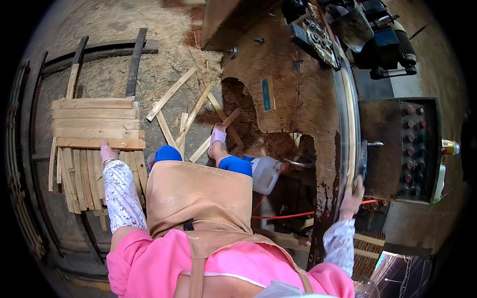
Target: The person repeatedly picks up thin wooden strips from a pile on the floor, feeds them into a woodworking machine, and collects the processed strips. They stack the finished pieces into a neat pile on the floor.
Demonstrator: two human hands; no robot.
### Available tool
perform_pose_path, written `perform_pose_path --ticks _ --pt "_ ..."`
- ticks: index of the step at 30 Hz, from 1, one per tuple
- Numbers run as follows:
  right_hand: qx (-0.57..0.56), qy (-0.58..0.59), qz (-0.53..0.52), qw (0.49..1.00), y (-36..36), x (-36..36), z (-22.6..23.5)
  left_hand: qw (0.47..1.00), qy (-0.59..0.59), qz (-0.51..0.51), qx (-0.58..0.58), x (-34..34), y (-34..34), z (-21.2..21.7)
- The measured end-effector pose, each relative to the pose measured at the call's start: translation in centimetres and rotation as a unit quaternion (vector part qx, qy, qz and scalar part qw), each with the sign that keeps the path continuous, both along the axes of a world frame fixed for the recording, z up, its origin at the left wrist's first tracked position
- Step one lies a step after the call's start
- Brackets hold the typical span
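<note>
To the left, my gloved left hand (107, 153) grips the near edge of a wooden board (77, 143), on the near side of a layer of pale boards (94, 121). More boards (82, 174) lie crosswise below it. On the right, my right hand (352, 199) is closed around the near end of a long, pale wooden strip (352, 114). That strip runs away from me along the narrow bed of a rust-brown machine (318, 89). Some of my right fingers are hidden by the angle.
Loose wooden offcuts (171, 94) lie scattered on the sawdust-covered floor by my feet. A white plastic jug (267, 175) stands beside my leg, near a red hose (283, 217). Right of the strip is a button panel (415, 149); a motor (395, 47) sits beyond it.
</note>
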State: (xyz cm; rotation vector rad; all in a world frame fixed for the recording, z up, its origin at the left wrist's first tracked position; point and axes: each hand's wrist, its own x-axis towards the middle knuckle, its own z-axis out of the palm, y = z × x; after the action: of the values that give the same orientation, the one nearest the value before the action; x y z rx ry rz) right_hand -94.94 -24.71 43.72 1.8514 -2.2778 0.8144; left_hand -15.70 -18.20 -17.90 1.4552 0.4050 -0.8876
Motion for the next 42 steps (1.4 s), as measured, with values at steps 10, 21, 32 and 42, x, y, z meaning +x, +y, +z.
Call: perform_pose_path --ticks 10,21,32,42 --pt "-0.017 -0.154 0.144 0.977 -23.8 3.5 -1.0 0.978 -0.158 -0.027 -0.132 -7.8 -4.3 19.4" --pt "0.085 -0.175 0.405 0.893 -14.0 26.9 -1.6 0.799 -0.106 -0.324 -0.496 -32.7 -20.1 55.1" --pt "0.104 -0.090 -0.030 0.990 6.7 1.0 2.3 0.790 -0.355 -0.404 0.296 -7.9 -24.2 23.3" --pt "-0.079 0.020 0.128 0.988 -25.7 7.0 -0.6 0.680 -0.268 -0.222 0.645 0.9 -24.5 18.2"
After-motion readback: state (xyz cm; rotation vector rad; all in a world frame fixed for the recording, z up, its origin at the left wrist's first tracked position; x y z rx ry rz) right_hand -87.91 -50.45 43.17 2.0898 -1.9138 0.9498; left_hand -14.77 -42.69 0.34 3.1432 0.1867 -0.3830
